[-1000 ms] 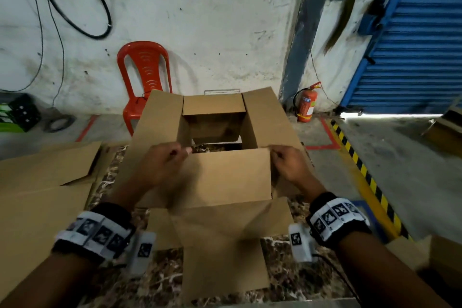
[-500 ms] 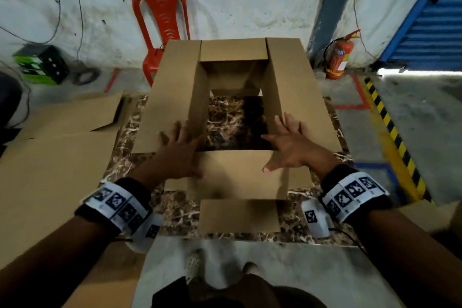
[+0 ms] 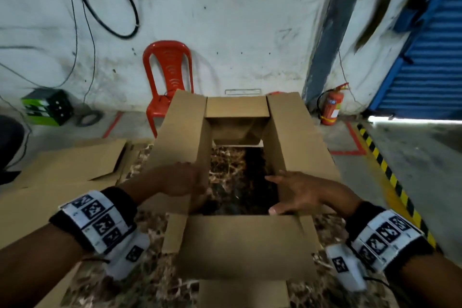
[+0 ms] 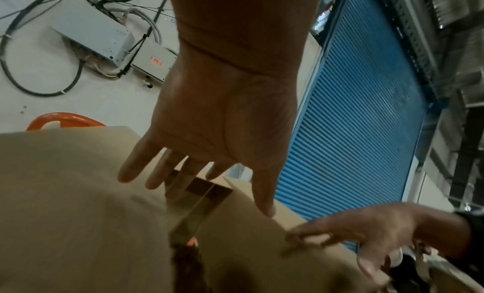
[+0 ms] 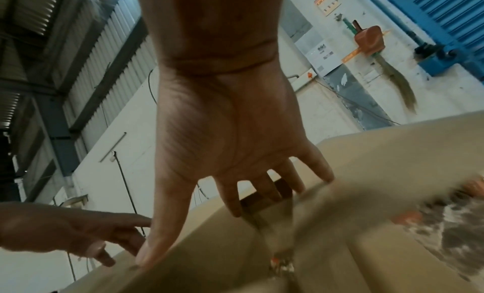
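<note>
- Flat cardboard sheets [image 3: 75, 165] lie along the tabletop's [image 3: 155, 287] left edge, apart from the box.
- Left hand [image 3: 180, 179]: fingers [image 4: 157, 173] straight and spread, holding nothing. It lies flat on the left long flap [image 3: 182, 130] at its inner edge, near end.
- Cardboard box [image 3: 240, 245]: mid-tabletop, toward the near edge. The opening points up and the long axis runs from near edge to far edge. No floor is folded in, so the marble top shows straight through.
- Key relation: the opening lies between the two hands, with one long flap under each. Both hands are at the near end of the axis and equally close, so neither has the advantage. The near and far short flaps sit across the axis, untouched.
- Right hand [image 3: 302, 191]: also spread flat with nothing gripped. Its fingers are on the right long flap [image 3: 295, 132] and its thumb is at the near corner of the opening.
- My read: the next move is symmetric, pushing both long flaps outward and down to square the tube. Uneven pressure would probably skew the box across its long axis.
</note>
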{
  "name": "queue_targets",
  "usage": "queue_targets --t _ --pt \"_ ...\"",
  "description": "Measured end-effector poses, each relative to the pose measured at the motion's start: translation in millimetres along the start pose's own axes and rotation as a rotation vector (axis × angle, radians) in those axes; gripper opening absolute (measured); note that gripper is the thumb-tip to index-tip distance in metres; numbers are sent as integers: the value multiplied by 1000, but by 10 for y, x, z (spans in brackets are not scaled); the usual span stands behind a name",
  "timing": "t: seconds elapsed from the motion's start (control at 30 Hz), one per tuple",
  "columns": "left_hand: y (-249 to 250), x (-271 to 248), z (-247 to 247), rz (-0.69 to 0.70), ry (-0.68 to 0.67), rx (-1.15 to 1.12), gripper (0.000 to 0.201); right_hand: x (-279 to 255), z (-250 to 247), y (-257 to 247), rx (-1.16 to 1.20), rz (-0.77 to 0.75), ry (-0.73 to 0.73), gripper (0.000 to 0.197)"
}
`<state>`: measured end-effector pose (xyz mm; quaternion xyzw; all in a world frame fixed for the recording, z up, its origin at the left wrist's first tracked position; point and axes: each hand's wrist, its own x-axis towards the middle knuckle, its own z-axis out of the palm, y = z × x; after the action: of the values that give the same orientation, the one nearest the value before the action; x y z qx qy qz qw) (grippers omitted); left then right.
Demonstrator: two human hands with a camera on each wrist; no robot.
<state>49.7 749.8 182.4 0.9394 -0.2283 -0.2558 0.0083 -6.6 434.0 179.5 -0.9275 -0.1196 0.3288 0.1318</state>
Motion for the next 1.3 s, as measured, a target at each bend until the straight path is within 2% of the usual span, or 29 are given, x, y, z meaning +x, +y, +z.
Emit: queue_targets --t 0.1,0.23,0.4,0.53,0.63,0.73,0.83,0.9,0.97,1.03,1.1,1.17,1.23,1.3 --pt "-147 251 -570 -6 84 62 74 5 -444 -103 17 -11 65 94" --pt "-324 847 -1207 7 180 169 79 248 -1069 -201 -229 32 297 66" --pt "-406 1774 -1488 48 285 227 87 1057 -1607 -160 -251 91 393 54" --pt "-406 2419 -1271 115 283 283 106 1732 -1636 81 -264 209 496 57" --pt "-420 2774 -1050 90 296 418 111 2088 -1499 279 -227 305 556 71" --pt "-537 3014 -1032 65 293 400 93 2377 -1326 493 -103 386 578 80" --pt "-713 3185 -1211 172 279 342 64 2509 -1149 633 -9 429 619 82" --pt "-831 3260 -1455 232 280 215 44 2552 -1069 675 23 421 659 84" --pt "-945 3352 -1780 236 344 83 31 2582 -1047 697 45 407 672 86" --pt "-1035 3460 -2057 202 469 67 22 2588 -1059 705 46 399 667 86" --pt "-1079 3632 -2193 117 604 132 26 2580 -1072 709 44 394 658 86" --pt "-1071 3819 -2188 25 684 233 43 2571 -1067 712 41 387 667 86" --pt "-1038 3968 -2060 -56 680 274 63 2559 -1064 711 44 383 670 86" --pt "-1043 4129 -1849 -115 582 223 69 2570 -1065 714 51 379 671 88"
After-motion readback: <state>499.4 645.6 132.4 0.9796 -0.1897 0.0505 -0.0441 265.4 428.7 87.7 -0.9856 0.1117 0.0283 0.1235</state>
